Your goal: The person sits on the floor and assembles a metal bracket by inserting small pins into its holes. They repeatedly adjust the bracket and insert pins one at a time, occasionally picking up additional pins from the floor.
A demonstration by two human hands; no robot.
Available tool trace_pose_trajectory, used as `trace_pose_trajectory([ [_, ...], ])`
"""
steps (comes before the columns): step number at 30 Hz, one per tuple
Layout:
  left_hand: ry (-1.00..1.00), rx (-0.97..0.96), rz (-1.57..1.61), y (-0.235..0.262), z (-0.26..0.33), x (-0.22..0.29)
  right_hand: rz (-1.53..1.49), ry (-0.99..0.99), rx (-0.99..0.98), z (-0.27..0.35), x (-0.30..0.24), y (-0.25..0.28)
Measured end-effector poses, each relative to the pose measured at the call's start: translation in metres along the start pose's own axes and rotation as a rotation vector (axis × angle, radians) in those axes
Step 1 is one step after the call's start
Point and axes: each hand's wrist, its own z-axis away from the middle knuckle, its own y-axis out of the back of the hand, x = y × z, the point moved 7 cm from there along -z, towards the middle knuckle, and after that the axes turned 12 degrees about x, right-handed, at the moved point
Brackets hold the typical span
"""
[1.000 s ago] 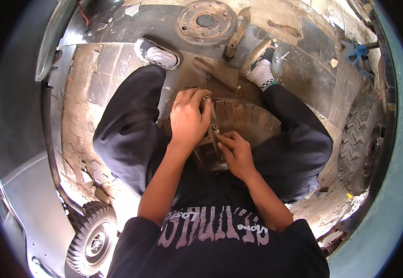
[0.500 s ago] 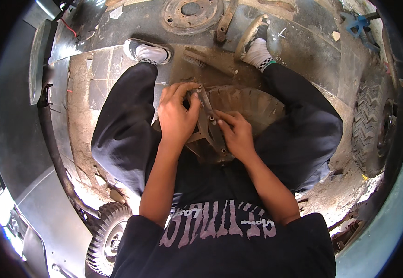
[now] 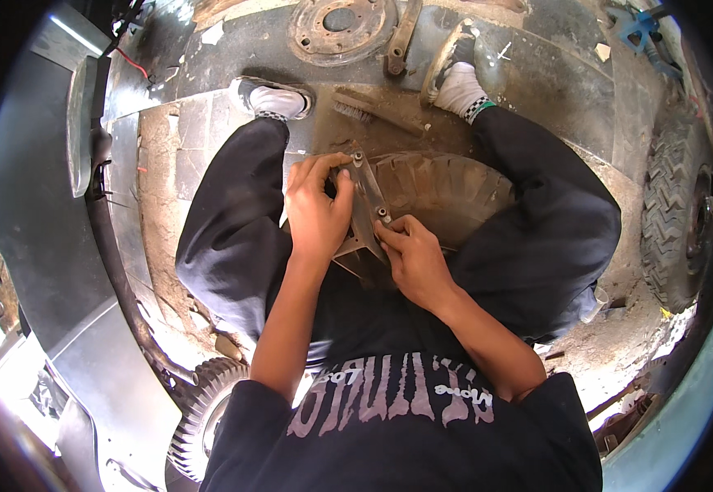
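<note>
nearest the camera, the person's dark sweatshirt point(image 3: 405, 426) with pale lettering is filling the lower middle, and both bare forearms are reaching away from it. at the lower left a small ribbed wheel point(image 3: 200, 418) is lying on the floor beside the person's hip.

further out, the left hand point(image 3: 317, 215) is curling over the left side of a grimy metal bracket point(image 3: 366, 221), its fingers bent round the top end where a small bolt head is showing; this grip is closed on the bracket. the right hand point(image 3: 414, 258) is pressing in from the right, thumb and fingertips pinching at a bolt near the middle of the same bracket, so it too is closed on the part. the bracket is sitting between the person's knees, resting against a dusty treaded tyre point(image 3: 446, 193) that is lying just beyond the hands.

the legs in dark trousers are spreading to either side of the tyre, ending in a left shoe point(image 3: 270, 98) and a right shoe point(image 3: 459, 78) on the dirty floor. a brush point(image 3: 373, 113) is lying between the feet. beyond them a rusty round hub plate point(image 3: 340, 25) is lying flat. at the far right a larger knobbly tyre point(image 3: 680, 221) is standing on edge.
</note>
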Motion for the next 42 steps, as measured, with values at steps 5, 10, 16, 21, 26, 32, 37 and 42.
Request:
trace_pose_trajectory([
  [5, 0.02, -0.018, 0.011, -0.001, -0.002, 0.004, 0.016, 0.103, 0.06, -0.013, 0.019, -0.012],
  [10, -0.006, -0.016, 0.04, -0.002, 0.0, 0.005, -0.055, 0.07, 0.095, -0.013, 0.017, -0.008],
  [16, -0.04, 0.009, 0.052, -0.002, 0.001, 0.004, -0.07, 0.076, 0.084, -0.007, 0.004, -0.004],
  [21, -0.036, -0.038, 0.023, -0.003, -0.002, 0.003, 0.079, 0.12, 0.134, -0.037, 0.033, -0.027],
  [26, -0.002, 0.008, 0.044, 0.003, 0.004, 0.004, 0.013, 0.105, 0.088, -0.031, 0.02, -0.02],
  [32, -0.072, 0.057, 0.126, 0.024, 0.026, 0.008, -0.006, 0.028, 0.029, -0.017, 0.024, -0.011],
  [37, 0.122, 0.206, 0.197, 0.039, 0.046, -0.012, -0.062, -0.109, 0.113, -0.009, 0.031, 0.007],
  [42, 0.554, 0.278, 0.441, 0.051, 0.076, -0.083, -0.151, -0.167, 0.118, -0.016, 0.027, 0.005],
])
